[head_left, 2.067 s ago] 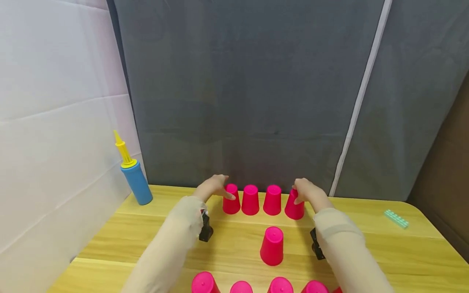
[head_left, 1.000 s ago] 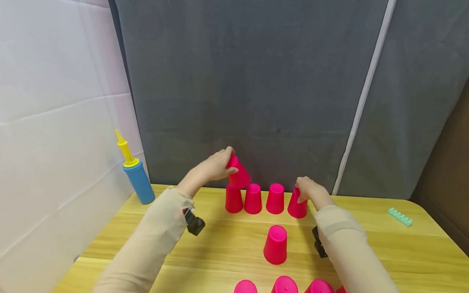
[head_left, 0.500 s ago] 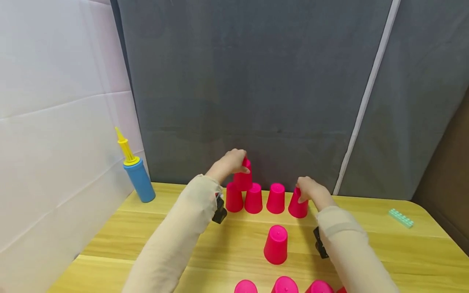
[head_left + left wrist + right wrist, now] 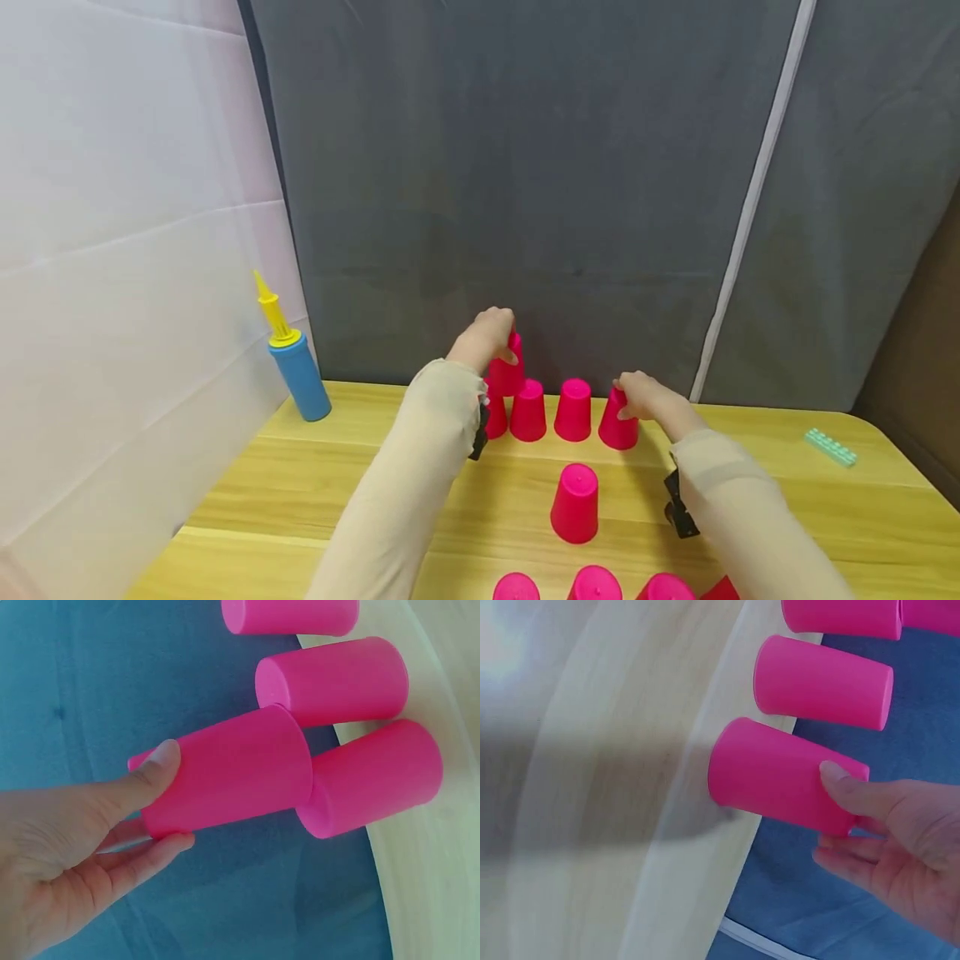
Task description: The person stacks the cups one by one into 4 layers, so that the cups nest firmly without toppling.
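Hiding the leftmost cup, the left hand (image 4: 486, 335) pinches a raised cup (image 4: 507, 367); right hand's (image 4: 647, 397) fingers clasp another cup (image 4: 617, 423).

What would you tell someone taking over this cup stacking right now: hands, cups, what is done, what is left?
Left hand grips the raised cup by its top, seated across the tops of the two leftmost cups of the back row.
Right hand holds the rightmost back cup, which stands on the table.
Done: four cups in the back row, one cup going on as a second tier.
Left, as I judge it: the single cup in the middle and the near-edge cups are unstacked.
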